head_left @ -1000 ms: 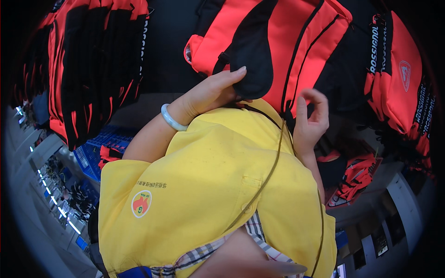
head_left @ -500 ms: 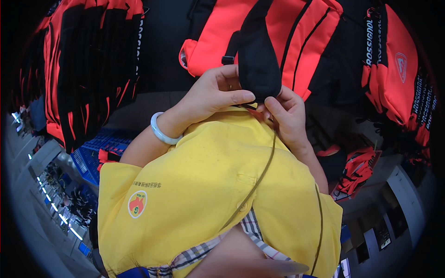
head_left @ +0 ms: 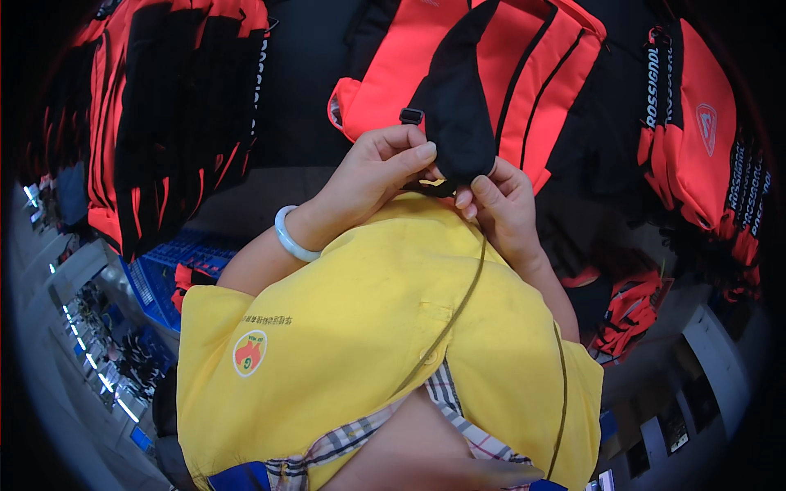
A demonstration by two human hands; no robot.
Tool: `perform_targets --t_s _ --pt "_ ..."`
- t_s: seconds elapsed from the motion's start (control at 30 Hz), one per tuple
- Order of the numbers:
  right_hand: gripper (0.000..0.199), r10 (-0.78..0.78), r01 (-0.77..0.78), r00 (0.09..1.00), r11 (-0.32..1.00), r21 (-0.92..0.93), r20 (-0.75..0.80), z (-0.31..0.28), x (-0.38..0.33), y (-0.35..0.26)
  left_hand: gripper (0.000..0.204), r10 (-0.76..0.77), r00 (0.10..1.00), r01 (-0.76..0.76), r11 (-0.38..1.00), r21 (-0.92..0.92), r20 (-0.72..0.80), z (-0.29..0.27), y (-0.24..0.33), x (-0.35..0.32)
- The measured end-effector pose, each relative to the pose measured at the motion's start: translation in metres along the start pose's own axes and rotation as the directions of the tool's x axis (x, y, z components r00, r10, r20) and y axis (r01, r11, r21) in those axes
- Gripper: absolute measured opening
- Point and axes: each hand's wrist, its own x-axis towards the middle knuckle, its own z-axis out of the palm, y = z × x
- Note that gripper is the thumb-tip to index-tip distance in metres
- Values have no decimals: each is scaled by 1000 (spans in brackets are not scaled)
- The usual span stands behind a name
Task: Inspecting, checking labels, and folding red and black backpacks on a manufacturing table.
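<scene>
— Dark tabletop [head_left: 299, 82] across the upper view, piled bags [head_left: 176, 106] on the left, more bags [head_left: 692, 123] on the right. Where are the hands working?

— Just in front of the yellow shirt [head_left: 344, 303]. Red bag [head_left: 405, 69] lies on the table; its black strap [head_left: 461, 123] runs toward the body, rounded end between both hands.

— State of the hands?

— Left hand [head_left: 381, 164] pinches the strap's left edge near the end. Right hand [head_left: 509, 209] grips the rounded tip at its lower right, thumb on the near side.

— Handling it well?

— My judgement: light pinch, both hands close to the end, strap flat and untwisted, small moves, no tugging on the bag. Mind the brown cord [head_left: 449, 327]; it hangs by the right fingers and could snag.

— Poorly seen?

— Several fingertips, tucked behind the strap; its underside too. Something dark shows below the tip, perhaps webbing, but shadow blurs it. Bag's upper end is cut off by the frame; outermost bags sink into the black rim.
</scene>
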Motion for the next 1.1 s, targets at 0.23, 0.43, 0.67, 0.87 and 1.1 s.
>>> perform_targets --t_s 0.23,0.43,0.67,0.87,1.1 --pt "12 60 -58 998 996 70 -33 4 4 -1 14 70 997 -68 997 42 -29 6 2 1" --pt "27 -657 363 739 576 -733 -150 16 5 9 13 67 998 -67 997 40 -17 3 2 3" --pt "30 -617 351 776 247 -903 133 30 8 1 11 27 1000 -27 999 21 11 6 2 3" --pt "23 -540 278 842 417 -865 10 28 4 5 18 -8 1000 10 997 74 -23 10 0 7" --pt "20 -436 249 889 716 -652 -139 17 -9 7 46 -287 958 286 957 45 1 14 0 24"
